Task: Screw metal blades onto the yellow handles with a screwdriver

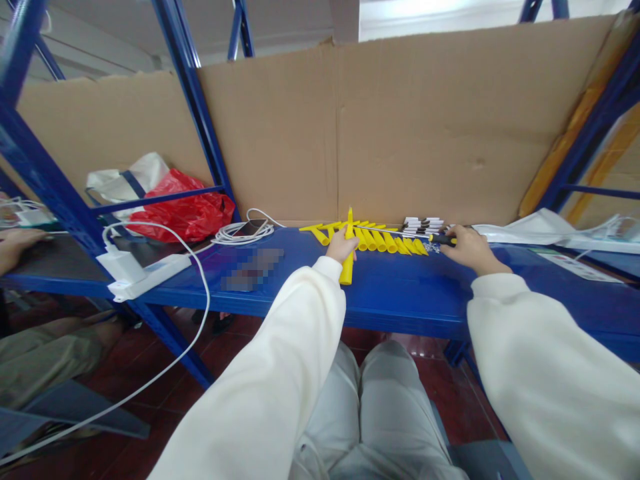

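My left hand (342, 246) is closed around a yellow tapered tube (346, 274), which stands roughly upright over the blue table (400, 293). In my right hand (469, 248) is a screwdriver (440, 239) with a black and yellow handle. Its long thin shaft points left, with the tip by the yellow tube; whether they touch I cannot tell. Behind and between my hands lies a row of several similar yellow tapered pieces (380, 241). Small black-and-white pieces (423, 227) are stacked near the cardboard, and tiny shiny bits, perhaps screws (432, 249), lie by the screwdriver handle.
A cardboard sheet (280, 133) rises behind the table between blue posts (200, 113). Left are a coiled white cable (243, 233), a red plastic bag (183, 207), a power strip (150, 277) and a blurred-out item (253, 269). Another person's hand (20, 245) rests far left; white sheeting (540, 227) lies right.
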Motion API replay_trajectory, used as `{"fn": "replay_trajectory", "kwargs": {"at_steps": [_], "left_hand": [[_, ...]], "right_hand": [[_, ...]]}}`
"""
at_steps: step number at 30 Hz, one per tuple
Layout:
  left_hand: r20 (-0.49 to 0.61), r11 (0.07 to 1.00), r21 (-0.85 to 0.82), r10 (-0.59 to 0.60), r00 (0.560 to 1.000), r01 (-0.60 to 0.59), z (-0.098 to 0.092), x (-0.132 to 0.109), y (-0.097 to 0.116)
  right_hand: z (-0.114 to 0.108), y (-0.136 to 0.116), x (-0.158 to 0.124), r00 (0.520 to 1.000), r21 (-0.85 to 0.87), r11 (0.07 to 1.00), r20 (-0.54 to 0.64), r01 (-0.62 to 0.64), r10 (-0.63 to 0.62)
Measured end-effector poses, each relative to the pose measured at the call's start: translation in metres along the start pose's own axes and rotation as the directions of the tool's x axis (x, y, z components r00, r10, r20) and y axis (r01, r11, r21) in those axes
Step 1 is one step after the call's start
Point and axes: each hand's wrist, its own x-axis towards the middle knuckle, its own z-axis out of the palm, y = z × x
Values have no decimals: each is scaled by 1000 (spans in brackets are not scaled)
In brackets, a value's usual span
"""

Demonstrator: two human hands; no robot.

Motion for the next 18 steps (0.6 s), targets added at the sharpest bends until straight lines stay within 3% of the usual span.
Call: {"fn": "replay_trajectory", "kwargs": {"at_steps": [12,18], "left_hand": [[21,1000,25,13,1000,-13,-1,4,-4],[0,1000,26,-5,1000,5,-1,-3,3]], "right_hand": [[3,1,-3,999,-5,999,-30,-38,37],[3,0,1,999,27,999,-35,31,-31]]}}
